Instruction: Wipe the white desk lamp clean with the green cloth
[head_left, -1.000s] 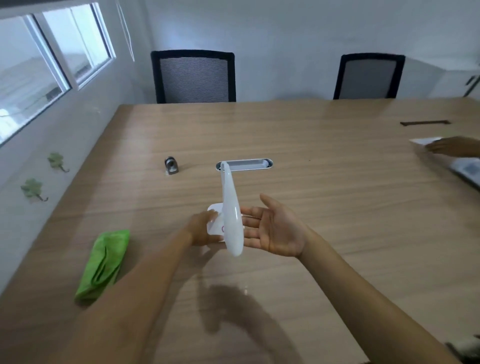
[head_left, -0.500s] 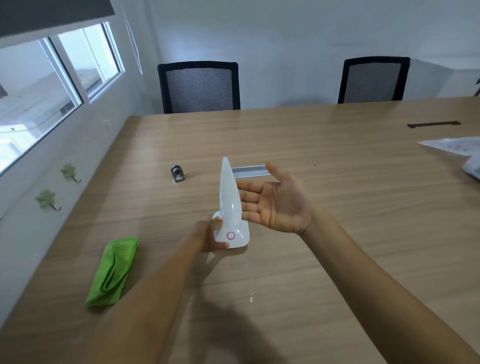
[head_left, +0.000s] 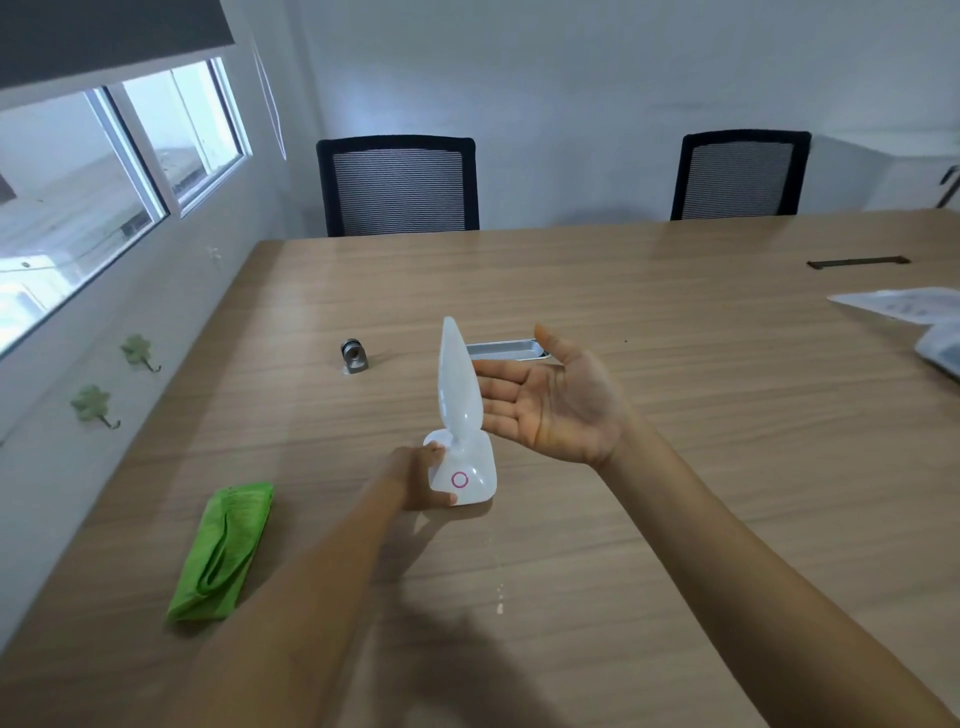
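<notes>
The left hand (head_left: 423, 475) grips the base of the white lamp (head_left: 460, 415), upright on the table (head_left: 675, 467). The right hand (head_left: 556, 402) is open-palmed beside its head. The green cloth (head_left: 223, 551) lies left.

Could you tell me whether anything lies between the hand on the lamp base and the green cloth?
Nothing visible does: only bare wooden table separates the left hand from the folded green cloth.
</notes>
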